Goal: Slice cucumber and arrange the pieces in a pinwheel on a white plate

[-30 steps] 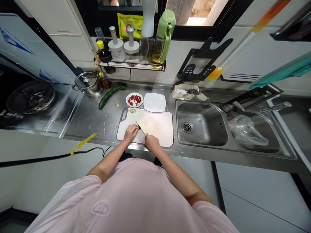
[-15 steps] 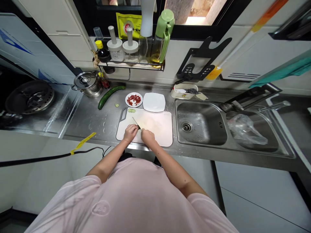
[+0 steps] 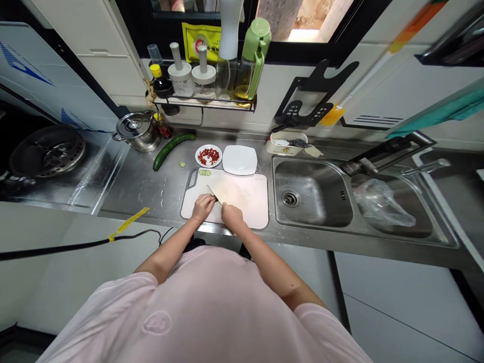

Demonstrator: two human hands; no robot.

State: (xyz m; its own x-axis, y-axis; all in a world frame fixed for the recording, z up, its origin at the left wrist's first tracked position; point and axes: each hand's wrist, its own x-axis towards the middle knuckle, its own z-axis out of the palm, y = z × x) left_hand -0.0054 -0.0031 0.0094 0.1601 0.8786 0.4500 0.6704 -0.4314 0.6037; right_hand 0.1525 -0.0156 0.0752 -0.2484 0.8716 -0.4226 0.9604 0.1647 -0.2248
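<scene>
Here, a cutting board (image 3: 242, 201) lies on a steel counter (image 3: 128, 189).

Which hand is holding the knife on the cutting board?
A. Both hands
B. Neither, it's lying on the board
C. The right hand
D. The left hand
C: the knife runs back into the right hand, while the left hand sits on the other side of the blade.
</scene>
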